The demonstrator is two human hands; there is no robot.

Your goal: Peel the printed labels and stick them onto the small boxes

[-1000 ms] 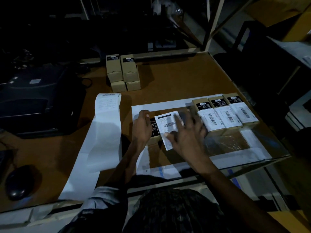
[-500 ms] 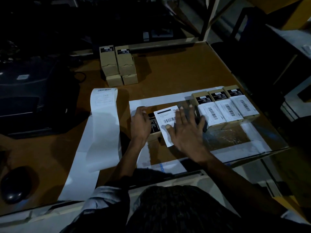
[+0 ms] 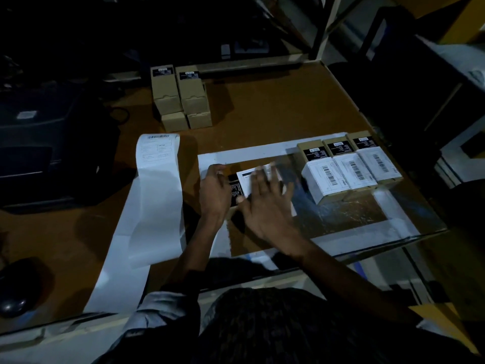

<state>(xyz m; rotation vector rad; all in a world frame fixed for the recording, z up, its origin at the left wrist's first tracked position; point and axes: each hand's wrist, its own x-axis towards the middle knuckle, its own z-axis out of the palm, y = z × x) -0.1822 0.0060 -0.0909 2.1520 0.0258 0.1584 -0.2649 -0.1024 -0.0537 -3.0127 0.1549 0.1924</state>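
White label (image 3: pixel 248 181) lies on the small box (image 3: pixel 234 189), pressed by the right hand (image 3: pixel 265 203), fingers straight and spread. Left hand (image 3: pixel 214 190) curls round the box's left edge. Right of it, bare tabletop (image 3: pixel 349 211) before three labelled boxes (image 3: pixel 349 169).

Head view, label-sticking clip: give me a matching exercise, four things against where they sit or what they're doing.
Things:
1. right hand
2. left hand
3. label strip
4. unlabelled boxes

States:
A. stacked at the far side of the table
B. lies flat on the white label, pressing it onto the box
C. trails off the table's near edge, beside the printer
D. steadies the box's left end

Pairs: 1-B, 2-D, 3-C, 4-A
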